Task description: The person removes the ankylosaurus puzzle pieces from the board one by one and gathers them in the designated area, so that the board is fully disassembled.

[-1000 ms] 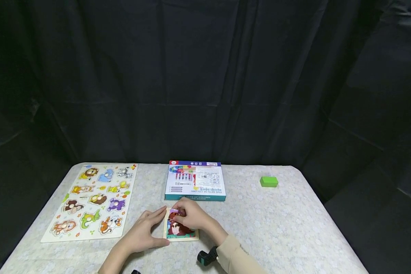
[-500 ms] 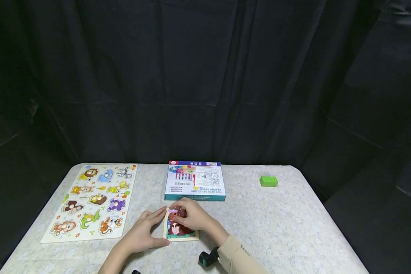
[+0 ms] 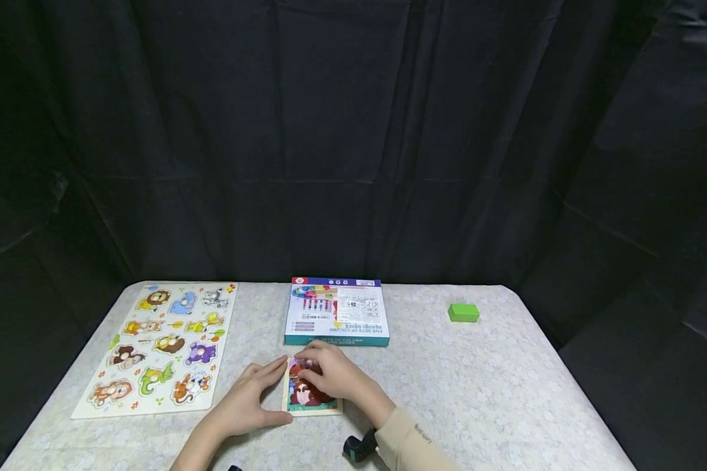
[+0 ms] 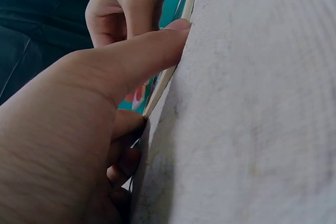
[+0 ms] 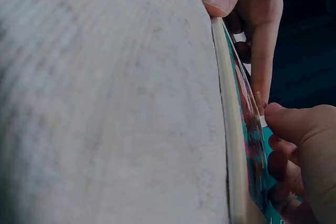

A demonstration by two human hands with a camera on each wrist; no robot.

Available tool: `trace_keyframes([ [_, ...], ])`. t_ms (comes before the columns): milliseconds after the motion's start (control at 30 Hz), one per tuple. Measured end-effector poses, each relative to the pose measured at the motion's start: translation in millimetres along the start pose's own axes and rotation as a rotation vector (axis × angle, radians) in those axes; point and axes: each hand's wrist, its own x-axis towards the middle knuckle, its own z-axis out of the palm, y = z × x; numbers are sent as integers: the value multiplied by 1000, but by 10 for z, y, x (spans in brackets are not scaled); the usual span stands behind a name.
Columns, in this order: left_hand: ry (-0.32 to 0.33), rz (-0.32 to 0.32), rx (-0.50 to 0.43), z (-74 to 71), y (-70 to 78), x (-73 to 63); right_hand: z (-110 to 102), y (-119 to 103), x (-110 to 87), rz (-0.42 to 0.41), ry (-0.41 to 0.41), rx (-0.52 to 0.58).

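A small wooden jigsaw puzzle [image 3: 315, 413] with a brown animal picture lies flat at the table's near middle. My left hand [image 3: 241, 402] spans its left side, thumb at the near corner and index finger at the far one, both fairly straight. From the right, my right hand [image 3: 337, 373] reaches over the picture and covers part of it. Its thumb and fingers pinch a small brown puzzle piece [image 5: 260, 102], which stands tilted up from the board in the right wrist view. The wooden rim [image 4: 161, 90] shows beside my left thumb in the left wrist view.
A flat cardboard box [image 3: 312, 320] lies just beyond the puzzle. To the left is a large white animal peg board [image 3: 171, 366]. A green block [image 3: 463, 313] sits at the right, and a black curtain [image 3: 353, 163] hangs behind the table.
My right thumb and fingertips have shifted slightly over the upper left of the picture. My left hand has stayed in place, and so has the puzzle.
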Motion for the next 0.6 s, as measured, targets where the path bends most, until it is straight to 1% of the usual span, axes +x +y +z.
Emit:
trace_keyframes([
  [233,4,12,5,12,-18,-6,-59,-10,-67,17,60,59],
  [433,7,20,12,10,-9,-7,-211,-27,-157,40,79,97],
  [600,13,14,16,14,-16,-3,-345,-6,-253,48,120,104],
])
